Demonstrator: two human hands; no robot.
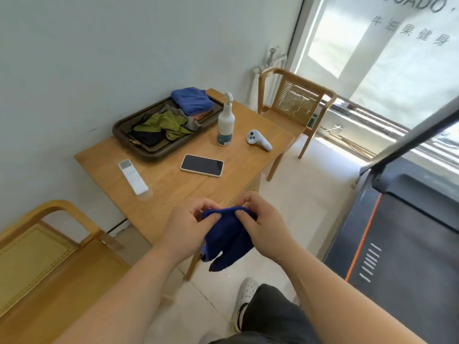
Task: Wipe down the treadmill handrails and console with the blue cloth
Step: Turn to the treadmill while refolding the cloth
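Two hands front and centre in our head view, both on the blue cloth. Left hand pinches the top edge, thumb vs. curled fingers. Right hand does the same just beside it, so both are clamped on the fabric. We're holding the cloth in the air, off the near edge of the counter, and the rest hangs bunched below the hands, over the floor.

On the counter we see a dark tray at the back by the wall. It holds a folded blue towel at the far end and a crumpled green rag in the middle. A white spray bottle stands upright just beside the tray. A white controller lies to its right, apart from it. A phone lies face up mid-counter, and a white remote sits near the left edge.

Wooden chairs: one past the far end, one at near left. The treadmill is on our right, well apart from the cloth, with a dark rail slanting up from it. A white shoe shows below.
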